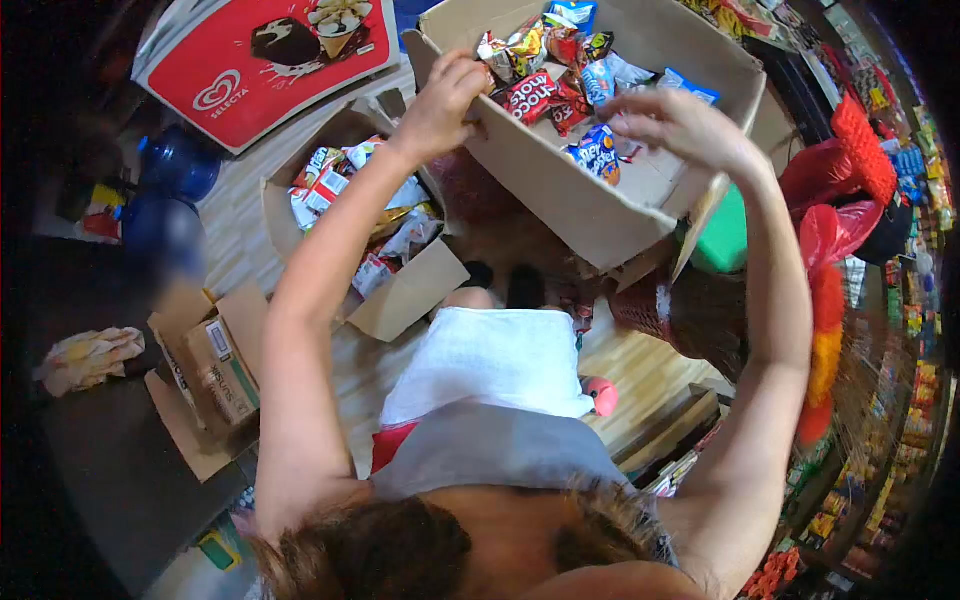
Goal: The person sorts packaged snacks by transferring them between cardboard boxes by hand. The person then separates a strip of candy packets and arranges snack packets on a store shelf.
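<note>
At our far left a crumpled cloth [95,358] lies beside an open carton [195,440], whose spread flaps leave the brown box [222,375] inside easy to see. Beyond them stands a blue water jug [182,165], and next comes a red ice cream sign [270,100].

The smaller box [277,215] sits between the sign and our legs, its flaps folded outward, probably so that the bagged snacks [325,185] in it can be reached from above.

Our left hand [450,105] is mostly closed, fingers bent over the rim of the big cardboard box [560,195] at its left corner; we judge that this grip steadies the box. A white cloth [480,355] covers our lap, perhaps to protect our clothes.

The snack packets lie loose inside the big box: a red packet [530,98] is near the left hand, and a blue packet [598,150] is near the front wall. Our right hand [670,120] is over the box, partly open with fingers loosely curved, and we see nothing held in it. Blur hides whether its fingertips touch a packet; its raised wrist seems to clear the right wall.

Farther right are a green container [722,235], red plastic bags [830,180] and stocked shelves [915,370].
</note>
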### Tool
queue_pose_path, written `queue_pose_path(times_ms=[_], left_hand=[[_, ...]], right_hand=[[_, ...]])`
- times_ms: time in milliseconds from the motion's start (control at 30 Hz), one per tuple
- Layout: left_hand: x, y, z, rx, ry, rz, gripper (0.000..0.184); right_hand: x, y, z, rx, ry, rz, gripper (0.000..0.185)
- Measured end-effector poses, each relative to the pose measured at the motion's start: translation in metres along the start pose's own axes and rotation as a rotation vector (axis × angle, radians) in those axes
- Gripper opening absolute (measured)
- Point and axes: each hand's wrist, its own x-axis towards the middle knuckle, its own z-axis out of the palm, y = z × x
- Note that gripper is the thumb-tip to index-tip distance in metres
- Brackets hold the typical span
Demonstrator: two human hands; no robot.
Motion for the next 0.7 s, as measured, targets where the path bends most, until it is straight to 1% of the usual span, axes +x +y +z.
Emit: queue_pose_path(times_ms=[33,67,133,233,300,333,367,433,533,567,633,667,700], left_hand=[[-0.007,0.002,-0.001,0.001,0.018,0.0,0.054],[-0.011,0.004,-0.001,0.015,0.027,0.022,0.053],[-0.018,0.007,0.0,0.013,0.045,0.031,0.053],[-0.019,0.018,-0.007,-0.033,0.047,0.046,0.052],[-0.02,0.025,-0.014,-0.068,0.03,0.055,0.05],[-0.024,0.025,-0.012,-0.065,0.03,0.033,0.048],[-0.026,0.026,-0.01,-0.073,0.038,0.024,0.048],[-0.033,0.024,-0.006,-0.098,0.045,0.009,0.047],[-0.042,0.021,-0.004,-0.09,0.039,-0.004,0.048],[-0.045,0.022,-0.003,-0.085,0.045,-0.008,0.049],[-0.044,0.019,-0.004,-0.087,0.015,-0.05,0.052],[-0.039,0.022,-0.006,-0.082,0.004,-0.069,0.052],[-0.034,0.024,-0.01,-0.076,-0.004,-0.091,0.053]], right_hand=[[0.022,-0.002,-0.008,-0.077,-0.014,0.051,0.066],[0.051,0.012,-0.005,-0.17,-0.034,-0.02,0.076],[0.108,0.048,0.028,-0.352,-0.069,-0.162,0.099],[0.146,0.035,0.076,-0.43,-0.4,0.009,0.129],[0.157,0.027,0.093,-0.34,-0.439,-0.175,0.136],[0.166,0.035,0.102,-0.248,-0.412,-0.264,0.137],[0.166,0.039,0.108,-0.162,-0.362,-0.336,0.129],[0.178,0.059,0.138,0.331,-0.404,-0.4,0.11],[0.175,0.058,0.133,0.23,-0.36,-0.308,0.086],[0.181,0.065,0.133,0.165,-0.29,-0.306,0.073],[0.184,0.06,0.117,-0.002,-0.3,-0.341,0.072],[0.18,0.057,0.105,-0.106,-0.288,-0.322,0.072],[0.182,0.062,0.098,-0.052,-0.269,-0.322,0.072]])
